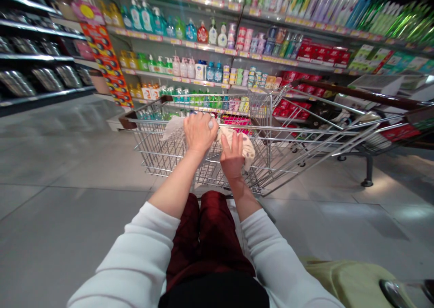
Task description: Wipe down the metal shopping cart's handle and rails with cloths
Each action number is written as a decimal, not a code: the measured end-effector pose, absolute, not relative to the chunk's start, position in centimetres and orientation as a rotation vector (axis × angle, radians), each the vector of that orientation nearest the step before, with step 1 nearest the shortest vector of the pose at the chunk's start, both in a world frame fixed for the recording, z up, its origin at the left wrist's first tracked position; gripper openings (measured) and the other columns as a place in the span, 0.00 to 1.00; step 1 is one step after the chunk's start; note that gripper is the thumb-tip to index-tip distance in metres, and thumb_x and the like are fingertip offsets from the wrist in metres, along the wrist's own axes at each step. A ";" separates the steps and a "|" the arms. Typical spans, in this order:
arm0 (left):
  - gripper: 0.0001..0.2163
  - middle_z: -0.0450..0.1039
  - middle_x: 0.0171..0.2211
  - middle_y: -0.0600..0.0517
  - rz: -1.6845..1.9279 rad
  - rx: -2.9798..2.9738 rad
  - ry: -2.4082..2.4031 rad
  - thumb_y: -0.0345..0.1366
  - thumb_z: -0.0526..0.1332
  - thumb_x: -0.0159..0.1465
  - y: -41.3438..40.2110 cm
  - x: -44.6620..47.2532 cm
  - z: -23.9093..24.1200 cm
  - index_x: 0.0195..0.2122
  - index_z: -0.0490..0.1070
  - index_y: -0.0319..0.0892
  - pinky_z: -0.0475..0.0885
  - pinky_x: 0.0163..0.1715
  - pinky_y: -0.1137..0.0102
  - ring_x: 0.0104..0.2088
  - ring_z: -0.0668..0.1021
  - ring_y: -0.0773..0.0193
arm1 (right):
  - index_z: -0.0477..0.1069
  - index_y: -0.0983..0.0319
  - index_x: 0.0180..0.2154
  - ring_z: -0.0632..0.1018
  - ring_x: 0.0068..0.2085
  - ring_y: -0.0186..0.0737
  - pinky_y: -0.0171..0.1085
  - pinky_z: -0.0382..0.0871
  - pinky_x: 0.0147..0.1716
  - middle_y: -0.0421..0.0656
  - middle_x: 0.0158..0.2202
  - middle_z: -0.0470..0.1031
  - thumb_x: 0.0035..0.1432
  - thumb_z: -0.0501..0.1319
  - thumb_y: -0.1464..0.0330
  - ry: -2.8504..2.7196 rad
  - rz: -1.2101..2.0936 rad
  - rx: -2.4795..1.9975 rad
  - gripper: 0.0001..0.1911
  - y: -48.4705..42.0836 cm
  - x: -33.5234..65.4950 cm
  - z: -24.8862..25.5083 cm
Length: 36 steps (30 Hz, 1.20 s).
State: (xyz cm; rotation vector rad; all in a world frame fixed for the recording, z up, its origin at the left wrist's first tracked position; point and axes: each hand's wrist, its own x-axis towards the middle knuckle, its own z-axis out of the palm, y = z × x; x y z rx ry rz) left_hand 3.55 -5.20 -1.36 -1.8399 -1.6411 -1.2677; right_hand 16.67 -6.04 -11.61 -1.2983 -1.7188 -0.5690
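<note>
A wire shopping cart (162,156) stands sideways in front of my knees. My left hand (200,134) is closed over its near top rim, knuckles up and thumb to the right. A pale whitish piece of material (173,128) shows just left of that hand; its kind is unclear. My right hand (233,154) holds a cream cloth with dark spots (248,149) against the same rim, fingers pointing forward along it. The cloth hangs down to the right of the fingers. My right thumb is mostly hidden.
Shelves of pump bottles (201,32) and boxes (322,55) run behind the cart. A second cart (368,163) with goods stands at the right. A rack of metal pots (16,83) is at the left. A yellowish-green object (352,281) sits at lower right on the grey floor (84,235).
</note>
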 end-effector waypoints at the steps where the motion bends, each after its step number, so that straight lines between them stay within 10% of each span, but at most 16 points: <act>1: 0.14 0.76 0.39 0.45 -1.271 -1.844 -1.643 0.42 0.49 0.70 -5.2 3.5 -1.4 0.37 0.73 0.45 0.63 0.51 0.53 0.46 0.73 0.49 | 0.71 0.55 0.61 0.54 0.73 0.50 0.50 0.58 0.68 0.49 0.69 0.63 0.68 0.52 0.76 -1.720 -0.569 -1.305 0.25 -5.8 16.8 -12.0; 15: 0.15 0.75 0.40 0.44 -1.285 -1.876 -1.660 0.42 0.48 0.70 -5.2 3.5 -1.4 0.38 0.73 0.46 0.62 0.52 0.51 0.47 0.72 0.48 | 0.78 0.49 0.53 0.70 0.64 0.39 0.36 0.71 0.57 0.43 0.62 0.73 0.65 0.54 0.79 -1.942 -0.503 -1.301 0.25 -8.8 17.4 -19.9; 25: 0.14 0.74 0.39 0.45 -1.261 -1.849 -1.644 0.42 0.48 0.70 -4.9 3.5 -1.5 0.38 0.72 0.46 0.62 0.50 0.53 0.45 0.72 0.50 | 0.78 0.57 0.51 0.76 0.55 0.41 0.41 0.69 0.58 0.45 0.50 0.79 0.60 0.55 0.75 -1.603 -0.192 -1.132 0.22 -9.8 19.0 -14.6; 36: 0.14 0.74 0.40 0.45 -1.264 -1.838 -1.641 0.42 0.49 0.70 -4.9 3.4 -1.6 0.38 0.73 0.44 0.62 0.51 0.54 0.46 0.72 0.49 | 0.75 0.58 0.56 0.59 0.69 0.47 0.51 0.62 0.65 0.50 0.65 0.64 0.62 0.51 0.76 -1.462 -0.754 -1.175 0.25 -6.9 22.0 -9.0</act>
